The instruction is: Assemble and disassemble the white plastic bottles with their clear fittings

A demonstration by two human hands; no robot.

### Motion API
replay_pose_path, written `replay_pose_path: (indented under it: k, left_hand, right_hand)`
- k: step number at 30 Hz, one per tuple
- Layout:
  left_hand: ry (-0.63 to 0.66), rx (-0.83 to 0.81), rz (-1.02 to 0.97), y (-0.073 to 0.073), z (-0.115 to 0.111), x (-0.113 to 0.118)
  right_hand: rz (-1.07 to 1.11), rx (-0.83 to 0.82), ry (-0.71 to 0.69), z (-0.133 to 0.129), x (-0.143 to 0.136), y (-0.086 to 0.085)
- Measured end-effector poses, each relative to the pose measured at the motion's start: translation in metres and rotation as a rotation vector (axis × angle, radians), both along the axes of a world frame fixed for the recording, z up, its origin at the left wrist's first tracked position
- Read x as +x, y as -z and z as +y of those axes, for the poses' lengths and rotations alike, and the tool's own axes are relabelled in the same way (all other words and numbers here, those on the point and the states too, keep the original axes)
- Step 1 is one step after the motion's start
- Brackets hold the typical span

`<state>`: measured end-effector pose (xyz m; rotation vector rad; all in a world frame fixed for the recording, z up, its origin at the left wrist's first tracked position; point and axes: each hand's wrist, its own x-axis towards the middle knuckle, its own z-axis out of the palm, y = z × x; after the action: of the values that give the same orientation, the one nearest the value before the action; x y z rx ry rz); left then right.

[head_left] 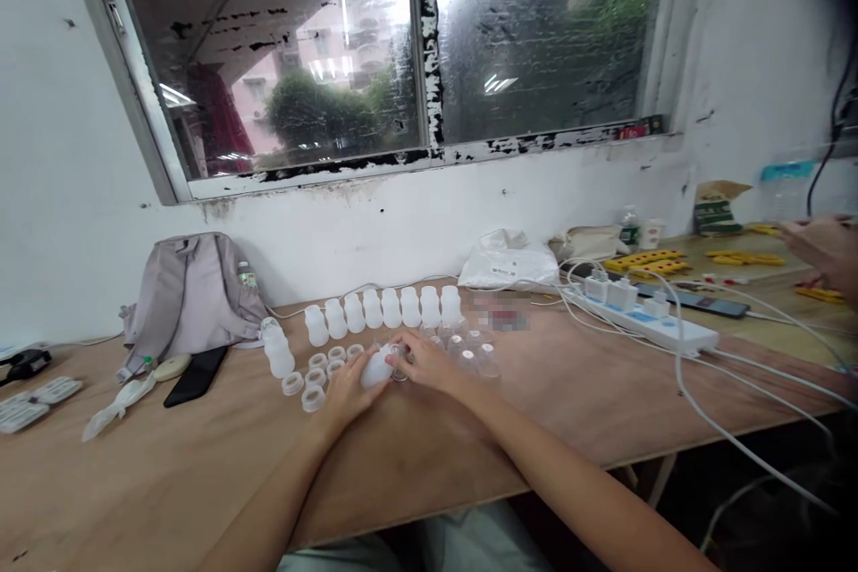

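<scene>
My left hand point(355, 389) is closed around a white, frosted baby bottle point(377, 369), tilted over the table. At its end, my right hand point(425, 360) pinches a clear cap point(400, 366); whether the cap sits on the bottle I cannot tell. Beyond my hands stands a row of white bottles point(391, 308). To the left are several translucent collar rings point(313, 399), partly hidden by my left hand. One bottle with a clear cap point(277, 350) stands left of the rings. Several clear caps point(467, 361) are grouped right of my right hand.
On the brown table point(416, 483), a grey backpack point(191, 295) and a black phone point(196, 377) lie left. A white plastic bag point(509, 261) rests by the wall. On the right, cables run from a power strip point(643, 319); another person's hand point(824, 250) is beyond.
</scene>
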<state>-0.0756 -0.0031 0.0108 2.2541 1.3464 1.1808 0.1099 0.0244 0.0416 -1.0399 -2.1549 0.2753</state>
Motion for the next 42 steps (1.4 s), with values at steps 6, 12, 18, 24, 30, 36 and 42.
replay_pose_path:
  k: [6, 12, 18, 24, 30, 36, 42]
  left_hand:
    - [-0.054, -0.013, 0.011, 0.004, 0.011, -0.005]
    - [-0.061, -0.036, -0.015, 0.003, 0.011, -0.004]
    - [-0.059, -0.025, -0.019, 0.002, 0.011, -0.003]
    - [0.007, -0.032, -0.03, 0.001, 0.008, -0.002]
    - [0.054, -0.06, -0.056, 0.002, 0.006, 0.001]
    - [0.049, -0.094, -0.07, 0.002, 0.004, 0.003]
    - [0.053, -0.136, -0.081, 0.003, 0.003, 0.006]
  right_hand:
    - [-0.266, 0.07, 0.45, 0.026, 0.03, -0.004]
    - [-0.35, -0.025, 0.511, 0.034, 0.044, -0.003]
    - [0.471, -0.083, 0.173, 0.033, 0.031, -0.013]
    - [0.593, -0.369, -0.171, 0.019, 0.008, -0.006]
    - [0.597, -0.396, -0.187, 0.015, 0.003, -0.004]
    - [0.565, -0.348, -0.216, 0.012, 0.002, -0.005]
    - [0.574, -0.303, -0.213, 0.006, -0.002, -0.001]
